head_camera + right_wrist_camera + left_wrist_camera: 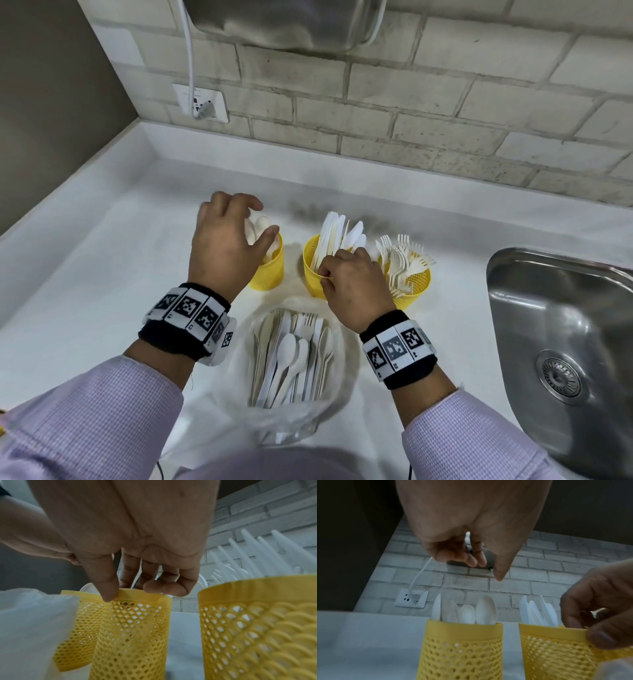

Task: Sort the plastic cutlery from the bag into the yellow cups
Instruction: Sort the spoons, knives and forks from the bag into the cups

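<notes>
Three yellow mesh cups stand in a row on the white counter. The spoon cup (272,270) (462,649) is on the left, the knife cup (311,281) (132,635) in the middle, the fork cup (416,289) (257,628) on the right. My left hand (265,219) (484,570) hovers just over the spoons, fingers loosely curled, holding nothing. My right hand (334,263) (132,592) pinches the knife cup's near rim, thumb outside and fingers inside. In front of the cups the clear bag (236,370) lies open with mixed white cutlery (291,353) in it.
A steel sink (565,325) is set into the counter at the right. A brick wall runs behind the cups, with a socket and white cable (200,102) at the back left. A metal appliance (291,24) hangs overhead. A dark wall closes the left side.
</notes>
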A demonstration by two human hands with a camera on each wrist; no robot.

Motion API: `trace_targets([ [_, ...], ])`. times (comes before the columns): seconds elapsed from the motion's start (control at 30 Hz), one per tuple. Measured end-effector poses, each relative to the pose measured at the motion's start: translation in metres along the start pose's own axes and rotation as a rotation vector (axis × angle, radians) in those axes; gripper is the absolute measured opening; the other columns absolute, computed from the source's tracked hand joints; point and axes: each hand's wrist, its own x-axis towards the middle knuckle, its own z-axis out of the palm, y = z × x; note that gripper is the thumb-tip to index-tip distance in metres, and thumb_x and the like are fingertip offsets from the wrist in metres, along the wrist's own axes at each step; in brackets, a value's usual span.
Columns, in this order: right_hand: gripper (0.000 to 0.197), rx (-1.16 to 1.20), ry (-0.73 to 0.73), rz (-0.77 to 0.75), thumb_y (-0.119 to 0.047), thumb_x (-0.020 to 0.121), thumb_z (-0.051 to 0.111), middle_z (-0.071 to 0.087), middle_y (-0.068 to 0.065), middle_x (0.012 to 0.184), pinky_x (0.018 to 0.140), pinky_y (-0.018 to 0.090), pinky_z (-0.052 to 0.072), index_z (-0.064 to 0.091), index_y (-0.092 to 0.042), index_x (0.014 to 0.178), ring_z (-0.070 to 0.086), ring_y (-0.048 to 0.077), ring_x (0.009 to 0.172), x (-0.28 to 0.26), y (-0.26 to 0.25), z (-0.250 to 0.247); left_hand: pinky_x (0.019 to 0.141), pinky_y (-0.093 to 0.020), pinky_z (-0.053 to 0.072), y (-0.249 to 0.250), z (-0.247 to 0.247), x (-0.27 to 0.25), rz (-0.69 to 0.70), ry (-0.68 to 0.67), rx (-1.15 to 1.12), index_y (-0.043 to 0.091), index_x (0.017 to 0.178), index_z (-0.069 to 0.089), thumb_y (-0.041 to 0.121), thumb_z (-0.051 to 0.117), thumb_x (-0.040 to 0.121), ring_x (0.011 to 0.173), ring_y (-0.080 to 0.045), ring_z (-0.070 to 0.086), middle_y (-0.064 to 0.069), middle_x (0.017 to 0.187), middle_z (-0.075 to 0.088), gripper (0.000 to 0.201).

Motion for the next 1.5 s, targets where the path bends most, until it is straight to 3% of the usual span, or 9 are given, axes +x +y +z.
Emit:
trace_targets([
  [0.07, 0.008, 0.009, -0.001, 0.001, -0.020, 0.093, 0.062, 0.065, -0.002, 0.100, 0.081, 0.040, 0.044, 0.068, -0.021, 0.098, 0.050, 0.028, 0.103, 0.000, 0.000, 0.000, 0.069, -0.033, 0.050, 0.005, -0.003, -0.006, 0.052, -0.077, 0.032, 0.024, 0.096, 0.068, 0.030, 0.078, 0.085, 0.082, -0.019, 0.060, 0.008, 0.088, 0.058, 0.016],
  [0.13, 0.009, 0.019, -0.004, 0.002, -0.019, 0.093, 0.062, 0.065, -0.002, 0.100, 0.081, 0.040, 0.045, 0.068, -0.021, 0.099, 0.050, 0.028, 0.103, 0.001, 0.001, 0.001, 0.063, -0.032, 0.050, 0.005, -0.001, -0.011, 0.049, -0.166, 0.084, 0.026, 0.090, 0.071, 0.031, 0.077, 0.084, 0.076, -0.020, 0.065, 0.009, 0.084, 0.063, 0.009],
  [0.27, 0.010, 0.029, -0.002, 0.003, -0.018, 0.093, 0.062, 0.065, -0.002, 0.100, 0.082, 0.043, 0.047, 0.069, -0.021, 0.100, 0.049, 0.028, 0.102, 0.001, 0.000, 0.002, 0.073, -0.036, 0.054, -0.004, 0.008, -0.017, 0.000, -0.323, 0.194, 0.023, 0.111, 0.074, 0.034, 0.077, 0.083, 0.092, -0.027, 0.064, 0.001, 0.101, 0.073, 0.030],
  [0.33, 0.011, 0.036, 0.007, 0.005, -0.017, 0.092, 0.063, 0.066, -0.001, 0.099, 0.082, 0.044, 0.048, 0.070, -0.020, 0.100, 0.050, 0.028, 0.101, 0.001, 0.001, 0.003, 0.076, -0.040, 0.056, -0.007, 0.012, -0.019, -0.002, -0.364, 0.226, 0.023, 0.112, 0.074, 0.033, 0.075, 0.086, 0.096, -0.029, 0.063, -0.001, 0.102, 0.074, 0.028],
  [0.47, 0.009, 0.052, 0.036, 0.001, -0.015, 0.090, 0.065, 0.065, 0.000, 0.096, 0.080, 0.046, 0.049, 0.070, -0.019, 0.097, 0.051, 0.029, 0.098, 0.001, 0.001, 0.006, 0.076, -0.036, 0.055, -0.010, 0.014, -0.020, -0.030, -0.423, 0.235, 0.027, 0.109, 0.076, 0.028, 0.069, 0.092, 0.095, -0.028, 0.067, 0.003, 0.099, 0.077, 0.019],
  [0.73, 0.012, 0.047, 0.035, 0.002, -0.014, 0.091, 0.063, 0.064, -0.001, 0.098, 0.084, 0.048, 0.049, 0.070, -0.020, 0.099, 0.052, 0.028, 0.100, 0.002, -0.004, 0.009, 0.072, -0.028, 0.045, -0.006, 0.015, -0.022, -0.011, -0.452, 0.158, 0.025, 0.104, 0.077, 0.025, 0.071, 0.092, 0.093, -0.023, 0.068, 0.007, 0.096, 0.077, 0.013],
  [1.07, 0.008, 0.048, 0.019, -0.015, -0.016, 0.092, 0.062, 0.064, 0.002, 0.095, 0.081, 0.047, 0.051, 0.068, -0.015, 0.097, 0.056, 0.030, 0.096, 0.000, -0.008, 0.009, 0.075, -0.030, 0.052, -0.001, 0.015, -0.024, -0.031, -0.460, 0.143, 0.028, 0.102, 0.076, 0.026, 0.070, 0.092, 0.092, -0.022, 0.069, 0.008, 0.096, 0.077, 0.012],
  [1.27, 0.009, 0.016, 0.057, -0.015, -0.015, 0.092, 0.063, 0.065, 0.004, 0.097, 0.074, 0.038, 0.047, 0.069, -0.013, 0.099, 0.057, 0.029, 0.096, -0.002, -0.007, 0.008, 0.074, -0.029, 0.048, 0.003, 0.013, -0.022, -0.030, -0.474, 0.133, 0.027, 0.100, 0.076, 0.027, 0.070, 0.093, 0.090, -0.022, 0.067, 0.008, 0.094, 0.075, 0.009],
  [1.5, 0.015, 0.077, 0.103, -0.034, -0.025, 0.091, 0.064, 0.062, 0.003, 0.096, 0.082, 0.048, 0.052, 0.066, -0.016, 0.103, 0.059, 0.030, 0.094, -0.008, -0.009, 0.002, 0.081, -0.035, 0.052, 0.002, 0.011, -0.027, 0.031, -0.397, 0.117, 0.021, 0.108, 0.075, 0.026, 0.075, 0.087, 0.096, -0.027, 0.065, -0.003, 0.102, 0.073, 0.021],
])
